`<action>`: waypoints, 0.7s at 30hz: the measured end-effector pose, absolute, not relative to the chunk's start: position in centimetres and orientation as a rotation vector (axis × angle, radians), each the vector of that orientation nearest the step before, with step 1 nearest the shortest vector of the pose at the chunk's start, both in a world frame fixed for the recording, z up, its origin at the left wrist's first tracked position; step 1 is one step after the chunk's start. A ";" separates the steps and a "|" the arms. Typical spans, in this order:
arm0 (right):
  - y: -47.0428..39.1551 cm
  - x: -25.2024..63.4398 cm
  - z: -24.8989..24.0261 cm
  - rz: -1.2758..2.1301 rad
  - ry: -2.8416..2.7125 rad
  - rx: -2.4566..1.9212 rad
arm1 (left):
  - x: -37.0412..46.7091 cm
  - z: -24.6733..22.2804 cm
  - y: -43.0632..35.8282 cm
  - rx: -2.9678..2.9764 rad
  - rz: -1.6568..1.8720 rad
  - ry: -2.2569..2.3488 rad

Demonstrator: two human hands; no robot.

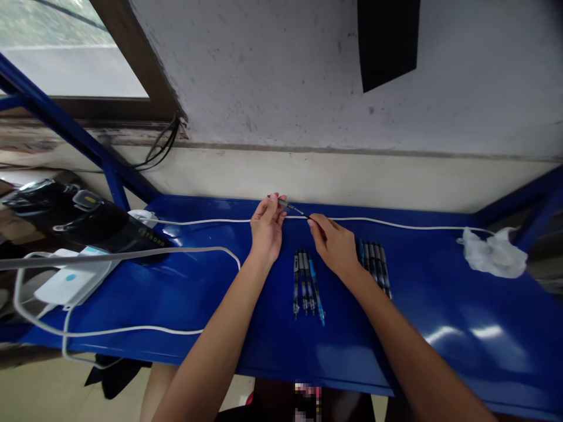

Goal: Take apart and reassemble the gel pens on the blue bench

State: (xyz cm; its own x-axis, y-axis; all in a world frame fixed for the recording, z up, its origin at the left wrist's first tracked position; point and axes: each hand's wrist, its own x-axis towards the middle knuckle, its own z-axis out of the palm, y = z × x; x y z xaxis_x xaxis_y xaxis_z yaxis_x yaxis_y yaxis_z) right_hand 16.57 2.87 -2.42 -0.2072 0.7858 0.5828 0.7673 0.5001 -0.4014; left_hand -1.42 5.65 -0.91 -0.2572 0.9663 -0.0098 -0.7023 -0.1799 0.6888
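Observation:
Above the back part of the blue shelf, my left hand (267,232) pinches a pen barrel (284,203) with a grey grip, tilted down to the right. My right hand (335,241) is closed on a thin dark rod (309,217) that looks like a pen refill. Its far end meets or lies very near the barrel's lower end; I cannot tell which. Below and between the hands lie several pens (305,284), side by side, one of them light blue. Another row of pens (377,264) lies beyond my right wrist, partly covered by the forearm.
A white cable (378,221) runs along the back of the blue shelf (422,316). At left are a black bottle (105,220), a white power strip (74,278) and looping cables. Crumpled white plastic (495,253) sits at right. Blue frame posts (116,184) flank the shelf.

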 end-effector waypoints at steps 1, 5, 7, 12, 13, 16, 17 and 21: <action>2.9 16.6 -2.4 0.031 -1.980 -1.273 | -1.4 -0.9 5.6 0.533 1.727 0.705; 2.8 16.5 -2.2 0.030 -1.979 -1.278 | -1.2 -0.7 5.5 0.573 1.725 0.725; 2.8 16.5 -2.2 0.026 -1.979 -1.292 | -1.1 -0.7 5.4 0.588 1.724 0.725; 2.9 16.5 -2.3 0.028 -1.990 -1.295 | -1.0 -0.6 5.3 0.590 1.745 0.742; 2.9 16.5 -2.4 0.028 -1.991 -1.298 | -0.9 -0.6 5.3 0.600 1.747 0.752; 2.8 16.5 -2.3 0.029 -1.991 -1.307 | -0.6 -0.5 5.2 0.675 1.743 0.780; 2.8 16.5 -2.3 0.026 -1.989 -1.306 | -0.4 -0.5 5.2 0.713 1.731 0.791; 2.7 16.5 -2.2 0.022 -1.984 -1.292 | 0.1 -0.6 4.9 0.880 1.612 0.808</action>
